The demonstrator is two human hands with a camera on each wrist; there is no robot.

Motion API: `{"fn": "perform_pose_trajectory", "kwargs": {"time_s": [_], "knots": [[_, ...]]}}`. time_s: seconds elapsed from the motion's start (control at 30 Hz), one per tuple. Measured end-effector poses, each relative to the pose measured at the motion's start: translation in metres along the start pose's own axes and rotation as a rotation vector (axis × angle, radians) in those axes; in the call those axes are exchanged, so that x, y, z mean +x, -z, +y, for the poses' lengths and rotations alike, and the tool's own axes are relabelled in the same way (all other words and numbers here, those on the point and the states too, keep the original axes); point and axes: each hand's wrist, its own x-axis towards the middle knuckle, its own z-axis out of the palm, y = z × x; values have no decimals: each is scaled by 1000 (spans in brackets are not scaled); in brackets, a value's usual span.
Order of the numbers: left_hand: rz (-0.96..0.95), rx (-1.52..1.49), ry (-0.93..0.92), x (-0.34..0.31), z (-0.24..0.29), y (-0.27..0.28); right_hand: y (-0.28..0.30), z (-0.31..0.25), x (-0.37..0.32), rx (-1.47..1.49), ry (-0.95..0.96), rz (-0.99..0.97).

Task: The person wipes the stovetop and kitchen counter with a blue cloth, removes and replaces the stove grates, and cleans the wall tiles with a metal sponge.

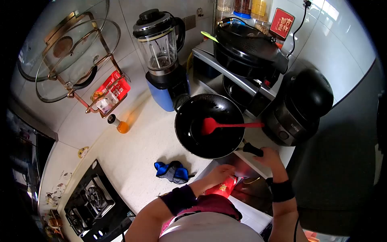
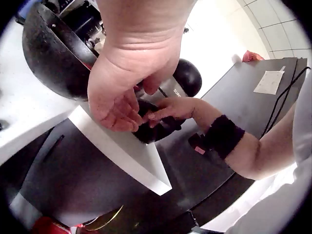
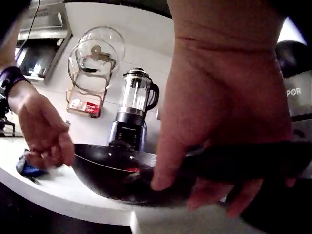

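Observation:
A black wok (image 1: 189, 139) stands at the counter's edge, a red spatula (image 1: 209, 126) lying in it with its shaft over the rim. My right hand (image 1: 269, 158) grips the wok's black handle (image 1: 253, 149); in the right wrist view the thumb is on the near side and fingers reach beneath it. My left hand (image 1: 219, 176) hovers by the counter edge near the wok, fingers loosely bent with nothing in them, as the right wrist view also shows. Below it, a red packet (image 1: 223, 187) shows in an open drawer (image 1: 252, 195).
A blender (image 1: 161, 60) stands behind the wok, a rice cooker (image 1: 296, 117) to its right. On a metal rack (image 1: 197, 50) sits another black pan (image 1: 250, 48). A blue and black cloth item (image 1: 173, 171), a seasoning bottle (image 1: 119, 124) and a gas stove (image 1: 94, 201) are leftward.

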Motion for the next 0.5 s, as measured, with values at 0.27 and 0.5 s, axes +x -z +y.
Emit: {"fn": "perform_pose_trajectory", "kwargs": {"time_s": [0.27, 0.5], "knots": [[-25, -430, 325, 13, -9, -22, -17, -52, -48, 359, 217, -397], [-124, -832, 103, -23, -24, -20, -78, -97, -72, 1080, 238, -502]]}}
